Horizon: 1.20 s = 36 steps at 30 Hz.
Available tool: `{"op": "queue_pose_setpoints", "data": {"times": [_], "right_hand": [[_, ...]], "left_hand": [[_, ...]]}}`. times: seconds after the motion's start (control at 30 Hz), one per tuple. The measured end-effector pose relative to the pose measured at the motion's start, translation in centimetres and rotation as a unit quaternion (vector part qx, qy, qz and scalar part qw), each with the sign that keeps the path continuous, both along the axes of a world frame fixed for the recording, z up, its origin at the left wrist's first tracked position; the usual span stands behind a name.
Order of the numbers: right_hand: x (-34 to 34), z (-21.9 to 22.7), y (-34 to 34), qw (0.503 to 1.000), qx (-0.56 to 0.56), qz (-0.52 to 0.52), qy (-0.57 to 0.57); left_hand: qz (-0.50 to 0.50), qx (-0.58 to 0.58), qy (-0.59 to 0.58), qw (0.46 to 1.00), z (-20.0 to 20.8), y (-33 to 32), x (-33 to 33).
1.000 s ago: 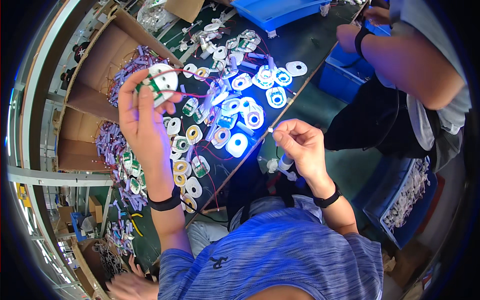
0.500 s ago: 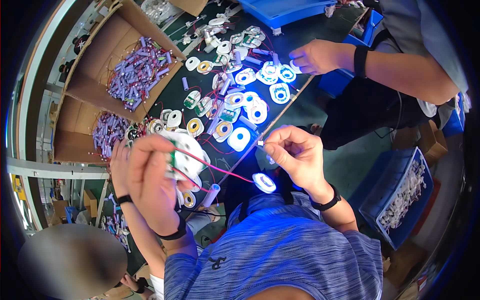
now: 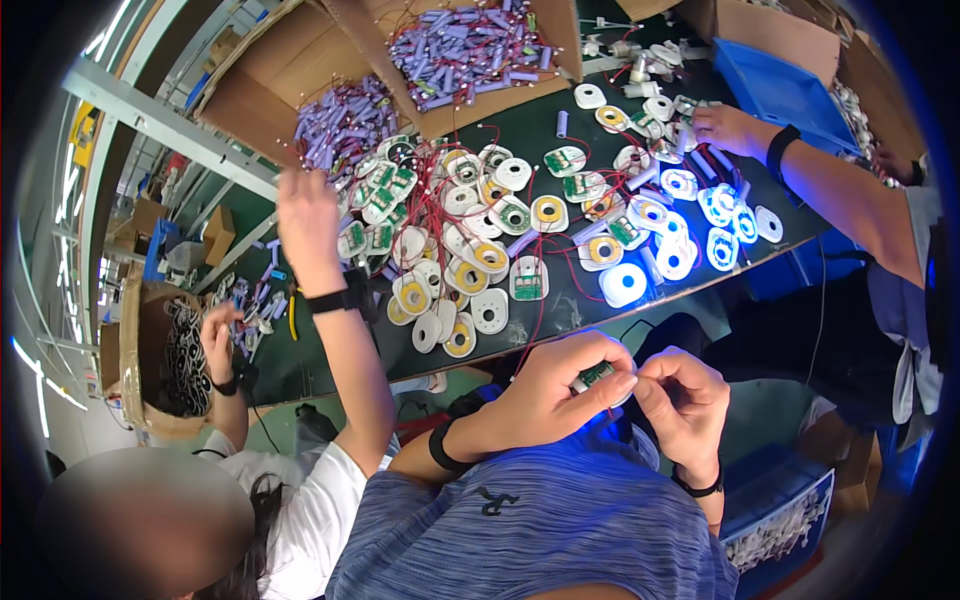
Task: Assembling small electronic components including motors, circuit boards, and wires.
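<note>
Just above my lap, my left hand [image 3: 560, 392] is closed around a small white part with a green circuit board [image 3: 596, 376], its fingers covering most of it. My right hand [image 3: 686, 408] meets it at the edge of the board, thumb and forefinger pinched together. What lies in that pinch is too small and hidden to make out. Past my hands, on the dark green table [image 3: 575, 310], lie white oval housings [image 3: 490, 311], some with green boards or yellow rings. Thin red wires run among them. Several discs [image 3: 676, 258] glow blue-white at the right.
Cardboard boxes of purple cylindrical cells [image 3: 465, 55] stand at the back. At left, a co-worker's hand [image 3: 308, 220] reaches near them; at right, another co-worker's hand [image 3: 735, 130] is over the parts. A blue bin of white pieces [image 3: 780, 530] stands at lower right.
My hands, apart before, have come together, the left bringing the board part to the right. My view has swung left. The left co-worker's arm is now raised toward the cell boxes.
</note>
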State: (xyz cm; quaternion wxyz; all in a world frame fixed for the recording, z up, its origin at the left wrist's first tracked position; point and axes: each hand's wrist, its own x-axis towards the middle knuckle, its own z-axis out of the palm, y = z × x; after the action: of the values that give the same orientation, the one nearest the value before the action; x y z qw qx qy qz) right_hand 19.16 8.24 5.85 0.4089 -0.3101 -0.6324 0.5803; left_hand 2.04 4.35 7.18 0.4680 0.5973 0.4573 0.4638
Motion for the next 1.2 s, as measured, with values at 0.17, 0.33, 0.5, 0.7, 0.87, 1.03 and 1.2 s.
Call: {"op": "queue_pose_setpoints", "data": {"times": [0.17,0.33,0.5,0.7,0.87,1.03,1.2], "right_hand": [[-1.1,-0.6,0.0,0.996,0.063,-0.040,-0.056],[-2.6,-0.3,0.2,0.954,0.246,-0.118,-0.124],[-2.2,-0.7,1.0,0.955,0.232,-0.083,-0.164],[-1.9,-1.0,0.9,0.992,0.059,-0.071,-0.080],[-1.9,-1.4,1.5,0.994,0.033,-0.073,-0.077],[-2.0,-0.5,2.0,0.985,0.057,-0.076,-0.143],[-2.5,2.9,5.0,0.965,0.189,0.094,-0.154]], "left_hand": [[0.035,0.039,0.072,0.996,-0.8,0.4,-0.7],[0.085,-0.038,0.034,0.995,-1.1,0.6,-1.0],[0.086,-0.118,-0.023,0.989,-2.0,0.5,-0.9],[0.026,-0.150,-0.111,0.982,-2.5,0.9,-0.6],[0.052,-0.138,-0.163,0.975,-2.6,1.6,-0.7],[0.079,-0.096,-0.088,0.988,-2.5,1.8,-0.1],[0.069,-0.136,-0.169,0.974,-2.7,0.8,-1.9]]}}
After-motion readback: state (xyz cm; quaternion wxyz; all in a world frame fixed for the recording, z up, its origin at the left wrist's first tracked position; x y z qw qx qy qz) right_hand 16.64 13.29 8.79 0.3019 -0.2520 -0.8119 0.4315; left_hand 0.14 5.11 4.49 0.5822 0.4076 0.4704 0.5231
